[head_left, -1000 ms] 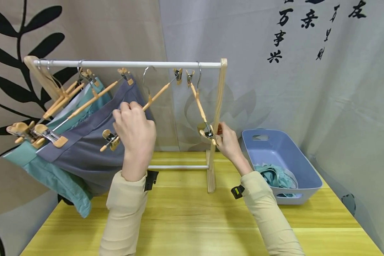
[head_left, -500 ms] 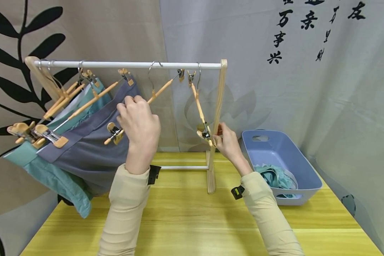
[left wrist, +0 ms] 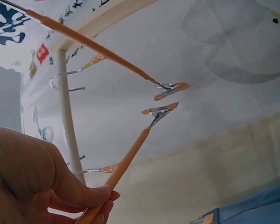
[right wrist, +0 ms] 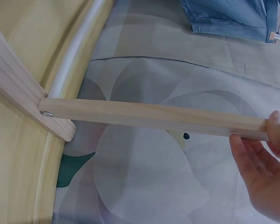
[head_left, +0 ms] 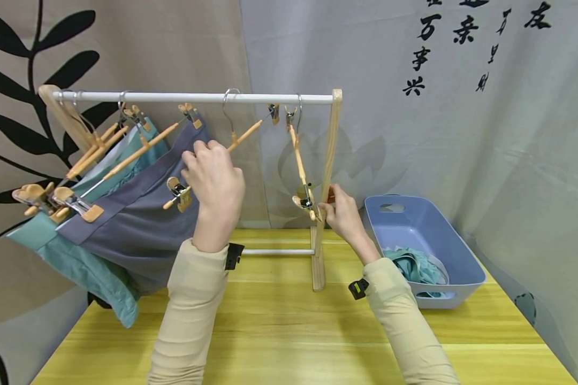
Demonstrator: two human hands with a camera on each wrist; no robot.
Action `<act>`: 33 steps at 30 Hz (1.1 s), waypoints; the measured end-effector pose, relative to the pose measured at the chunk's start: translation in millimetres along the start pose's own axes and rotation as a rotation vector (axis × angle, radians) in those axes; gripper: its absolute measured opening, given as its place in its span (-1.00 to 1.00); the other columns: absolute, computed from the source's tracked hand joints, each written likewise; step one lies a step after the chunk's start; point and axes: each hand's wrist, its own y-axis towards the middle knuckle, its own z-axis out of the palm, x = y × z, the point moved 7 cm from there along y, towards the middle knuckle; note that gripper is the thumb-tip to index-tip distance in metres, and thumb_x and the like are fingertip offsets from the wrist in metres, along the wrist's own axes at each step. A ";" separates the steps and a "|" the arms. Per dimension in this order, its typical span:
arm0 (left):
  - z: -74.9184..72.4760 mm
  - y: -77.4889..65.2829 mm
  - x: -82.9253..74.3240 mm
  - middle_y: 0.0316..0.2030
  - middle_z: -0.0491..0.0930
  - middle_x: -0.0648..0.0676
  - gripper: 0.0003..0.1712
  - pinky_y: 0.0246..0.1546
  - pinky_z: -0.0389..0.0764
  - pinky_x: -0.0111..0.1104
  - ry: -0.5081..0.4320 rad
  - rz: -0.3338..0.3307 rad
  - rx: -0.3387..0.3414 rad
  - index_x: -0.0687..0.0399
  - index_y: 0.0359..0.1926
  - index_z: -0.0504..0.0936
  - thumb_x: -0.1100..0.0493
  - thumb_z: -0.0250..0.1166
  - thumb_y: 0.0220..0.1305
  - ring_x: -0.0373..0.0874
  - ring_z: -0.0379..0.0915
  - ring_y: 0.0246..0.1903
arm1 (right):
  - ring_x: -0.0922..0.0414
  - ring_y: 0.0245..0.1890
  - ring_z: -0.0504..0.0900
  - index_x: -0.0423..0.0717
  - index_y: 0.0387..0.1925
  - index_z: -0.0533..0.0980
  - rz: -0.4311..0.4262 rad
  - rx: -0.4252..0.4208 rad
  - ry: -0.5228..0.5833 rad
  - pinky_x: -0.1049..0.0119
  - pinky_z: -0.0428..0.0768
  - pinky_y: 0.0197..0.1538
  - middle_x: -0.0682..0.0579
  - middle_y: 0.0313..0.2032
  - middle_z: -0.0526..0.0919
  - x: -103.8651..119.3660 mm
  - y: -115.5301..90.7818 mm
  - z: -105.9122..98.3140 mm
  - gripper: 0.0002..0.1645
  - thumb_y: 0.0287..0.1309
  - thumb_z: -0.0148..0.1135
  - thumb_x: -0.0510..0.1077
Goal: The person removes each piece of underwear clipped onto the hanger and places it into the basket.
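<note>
A wooden clip hanger (head_left: 246,133) hooks over the top rail of the rack (head_left: 188,97), right of its middle; the left hand (head_left: 214,174) pinches its smooth, round bar between thumb and fingers. The right hand (head_left: 344,214) grasps the rack's right upright (head_left: 331,149), a pale, straight-grained slat. Between that hanger and the upright hangs a bare second hanger (head_left: 298,158). At the rack's left end hang a matte grey-blue garment (head_left: 144,230) and teal clothing (head_left: 77,272). Right of the rack, a glossy blue tub (head_left: 445,232) holds crumpled teal cloth (head_left: 411,264). Behind the rack, the curtain (head_left: 366,53) carries black characters, among them 万事兴 (head_left: 420,58) and 友. Only the left wrist view shows a red mark (left wrist: 42,53) there; only the right wrist view, a metal fastener (right wrist: 46,114) low on the upright.
</note>
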 end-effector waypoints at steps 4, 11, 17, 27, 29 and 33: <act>5.3 -0.5 -0.2 -0.12 0.45 0.32 -0.69 -0.17 0.45 0.06 0.004 0.005 0.008 0.39 -0.16 0.51 0.37 0.09 0.02 0.28 0.33 -0.07 | -0.08 -0.15 0.61 -0.30 -0.09 0.34 0.002 -0.002 0.003 0.18 0.63 -0.17 -0.19 -0.21 0.57 0.1 0.9 -0.1 -0.70 0.14 0.14 -0.30; 8.3 -4.4 -6.2 -0.15 0.45 0.31 -0.70 -0.17 0.45 0.06 -0.005 0.027 0.023 0.38 -0.17 0.52 0.35 0.09 0.01 0.27 0.33 -0.08 | -0.08 -0.16 0.61 -0.30 -0.10 0.34 0.013 0.002 0.000 0.19 0.64 -0.17 -0.19 -0.22 0.57 0.8 1.2 -0.1 -0.70 0.13 0.14 -0.30; 10.2 -7.9 -13.9 -0.15 0.46 0.30 -0.69 -0.17 0.46 0.04 0.000 0.042 0.040 0.36 -0.17 0.52 0.34 0.11 -0.01 0.26 0.34 -0.08 | -0.07 -0.15 0.61 -0.29 -0.08 0.34 0.024 0.008 0.011 0.18 0.64 -0.17 -0.19 -0.20 0.57 -0.2 1.1 0.4 -0.70 0.14 0.13 -0.32; 15.2 -13.6 -28.2 -0.17 0.46 0.27 -0.72 -0.17 0.48 0.02 0.015 0.064 0.066 0.33 -0.19 0.52 0.29 0.16 0.02 0.23 0.35 -0.09 | -0.08 -0.15 0.61 -0.28 -0.09 0.34 0.032 0.013 0.017 0.16 0.64 -0.19 -0.19 -0.20 0.57 -2.5 0.6 1.4 -0.70 0.14 0.13 -0.30; 15.6 -14.9 -31.7 -0.17 0.46 0.26 -0.71 -0.17 0.49 0.01 0.024 0.067 0.065 0.31 -0.19 0.52 0.27 0.17 0.03 0.21 0.36 -0.10 | -0.08 -0.15 0.61 -0.28 -0.09 0.34 0.027 0.011 0.014 0.16 0.64 -0.20 -0.19 -0.20 0.57 -2.0 0.4 0.9 -0.70 0.14 0.14 -0.30; 15.8 -18.3 -39.3 -0.19 0.47 0.24 -0.73 -0.19 0.51 -0.01 0.030 0.078 0.051 0.30 -0.19 0.53 0.27 0.16 0.03 0.19 0.37 -0.11 | -0.08 -0.16 0.62 -0.29 -0.11 0.35 0.009 0.000 0.004 0.16 0.64 -0.22 -0.20 -0.22 0.58 -0.2 0.9 -0.2 -0.71 0.13 0.15 -0.30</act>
